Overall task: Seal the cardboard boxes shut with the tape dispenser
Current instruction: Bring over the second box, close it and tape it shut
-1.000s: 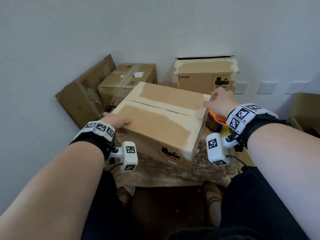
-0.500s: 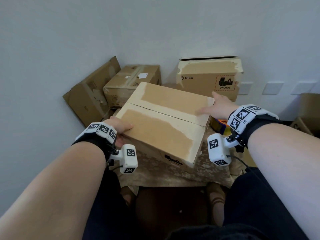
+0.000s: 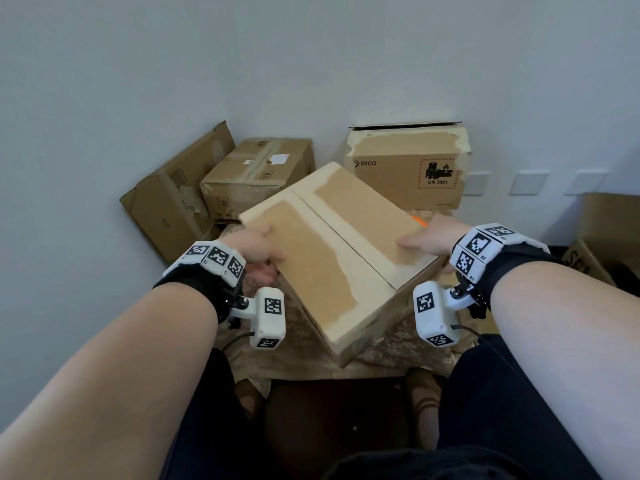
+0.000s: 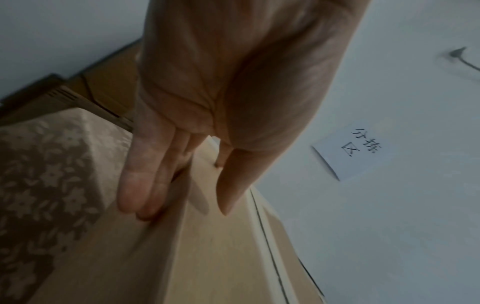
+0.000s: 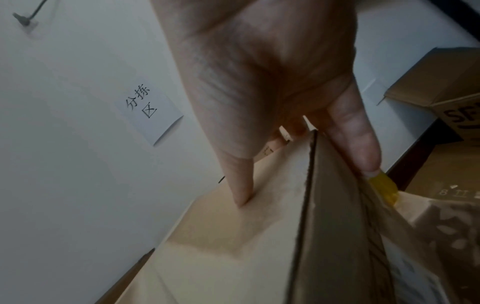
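From the head view: cardboard box point(image 3: 341, 251) on the worktop point(image 3: 398, 351), pinched at opposite edges by left hand point(image 3: 254, 249) and right hand point(image 3: 431, 235), probably to line up its untaped seam. Left wrist view: thumb on top, fingers point(image 4: 135, 185) on the box's side. Right wrist view: same clamp; yellow tape dispenser point(image 5: 384, 190) just behind the box.

left: brown boxes point(image 3: 221, 188) crowd | behind: PICO box point(image 3: 405, 168) blocks

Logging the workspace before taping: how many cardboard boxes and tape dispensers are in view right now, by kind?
Cardboard boxes: 5 (held box, leaning box, taped box, PICO box, open box at right)
Tape dispenser: 1, mostly hidden behind the held box
Total: 6
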`<state>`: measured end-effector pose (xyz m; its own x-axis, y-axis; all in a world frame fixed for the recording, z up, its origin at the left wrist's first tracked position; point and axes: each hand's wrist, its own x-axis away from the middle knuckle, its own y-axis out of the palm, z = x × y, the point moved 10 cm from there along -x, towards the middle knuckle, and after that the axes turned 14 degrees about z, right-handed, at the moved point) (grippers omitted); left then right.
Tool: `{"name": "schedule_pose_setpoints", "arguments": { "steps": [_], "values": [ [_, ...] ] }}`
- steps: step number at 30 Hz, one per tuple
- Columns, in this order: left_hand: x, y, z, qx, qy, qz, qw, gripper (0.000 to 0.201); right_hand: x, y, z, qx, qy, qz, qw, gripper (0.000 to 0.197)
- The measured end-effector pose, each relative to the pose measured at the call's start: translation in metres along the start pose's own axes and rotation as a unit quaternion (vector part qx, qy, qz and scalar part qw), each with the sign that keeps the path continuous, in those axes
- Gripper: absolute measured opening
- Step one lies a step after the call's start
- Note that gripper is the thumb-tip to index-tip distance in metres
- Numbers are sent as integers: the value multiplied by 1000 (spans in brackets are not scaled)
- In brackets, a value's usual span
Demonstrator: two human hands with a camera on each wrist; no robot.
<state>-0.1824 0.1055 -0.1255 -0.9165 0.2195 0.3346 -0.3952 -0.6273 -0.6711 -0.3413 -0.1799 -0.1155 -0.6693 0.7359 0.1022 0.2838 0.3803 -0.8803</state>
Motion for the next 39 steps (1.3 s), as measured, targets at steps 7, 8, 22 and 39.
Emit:
{"name": "schedule_pose_setpoints", "arguments": {
  "steps": [7,8,22,39],
  "values": [
    [12,26,45,15,79,-83,993,73,0,-17,18,41,25,4,999,67],
    [11,27,48,26,86,-85,992,73,0,-16,17,29,25,5,999,68],
    [6,32,74,-179,226,6,958,93,-13,7,-18,-128,-38,11,991,49],
    [-14,39,111,-353,215,97,905,60,-28,30,-13,-233,-42,-35,971,54]
  ]
}}
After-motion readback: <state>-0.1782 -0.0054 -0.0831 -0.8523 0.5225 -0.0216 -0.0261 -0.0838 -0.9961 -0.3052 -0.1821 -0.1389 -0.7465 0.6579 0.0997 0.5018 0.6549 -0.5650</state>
